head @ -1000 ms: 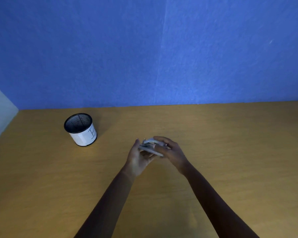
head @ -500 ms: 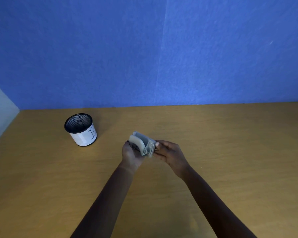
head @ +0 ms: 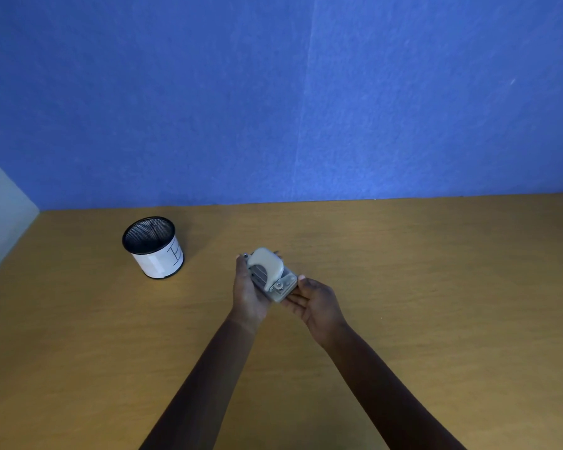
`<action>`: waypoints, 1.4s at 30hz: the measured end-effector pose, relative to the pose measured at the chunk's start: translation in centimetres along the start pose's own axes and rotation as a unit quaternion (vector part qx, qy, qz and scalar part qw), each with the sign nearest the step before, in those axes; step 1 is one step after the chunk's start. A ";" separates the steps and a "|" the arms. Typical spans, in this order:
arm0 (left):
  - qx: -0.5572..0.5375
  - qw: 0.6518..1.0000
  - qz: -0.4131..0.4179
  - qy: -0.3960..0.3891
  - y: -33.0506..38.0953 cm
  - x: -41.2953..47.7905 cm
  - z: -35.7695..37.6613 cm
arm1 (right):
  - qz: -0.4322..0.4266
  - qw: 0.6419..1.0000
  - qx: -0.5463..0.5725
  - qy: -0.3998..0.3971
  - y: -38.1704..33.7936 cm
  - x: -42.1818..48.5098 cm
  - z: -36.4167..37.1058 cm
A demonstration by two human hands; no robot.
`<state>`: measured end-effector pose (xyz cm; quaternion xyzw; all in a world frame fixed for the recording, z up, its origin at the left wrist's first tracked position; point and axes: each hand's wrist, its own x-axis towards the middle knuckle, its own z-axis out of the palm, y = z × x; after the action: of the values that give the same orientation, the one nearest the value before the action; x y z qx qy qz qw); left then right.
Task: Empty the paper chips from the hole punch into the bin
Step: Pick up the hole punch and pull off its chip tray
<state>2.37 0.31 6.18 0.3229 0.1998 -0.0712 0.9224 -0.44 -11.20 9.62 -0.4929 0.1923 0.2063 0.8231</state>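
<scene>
A small grey metal hole punch with a pale rounded lever (head: pixel 271 274) is held above the middle of the yellow-brown wooden worktop (head: pixel 436 287), clear of the surface, its lever side turned up toward the camera and its body angled from upper left to lower right. The left hand (head: pixel 249 295) cups it from the left with the fingers wrapped round the far side, and the right hand (head: pixel 316 303) supports the lower right end with fingers spread loosely beneath it, so both hands are closed on the punch. No brand or lettering can be read on the punch. The bin, a black wire-mesh cylinder with a white paper band wrapped round its lower part (head: pixel 153 246), stands upright on the worktop well to the left of the hands and a little farther back; the band carries a thin black hand-drawn mark (lines like a ladder or a letter, too small to make out). Its round mouth is open and dark inside. The worktop between the hands and the bin is bare, as is the wide stretch to the right. The worktop's far edge meets a blue wall (head: pixel 306 92), and at the left a pale panel (head: pixel 0 209) borders it, near the bin.
</scene>
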 end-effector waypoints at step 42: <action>0.197 0.971 -0.138 0.001 0.3 -1.2 0.3 | 0.079 0.991 -0.105 0.014 -2.3 1.8 0.3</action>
<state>1.39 0.36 7.02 0.4679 0.2253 -0.2351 0.8216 2.31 -11.71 10.53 -0.5631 0.2196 0.2827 0.7448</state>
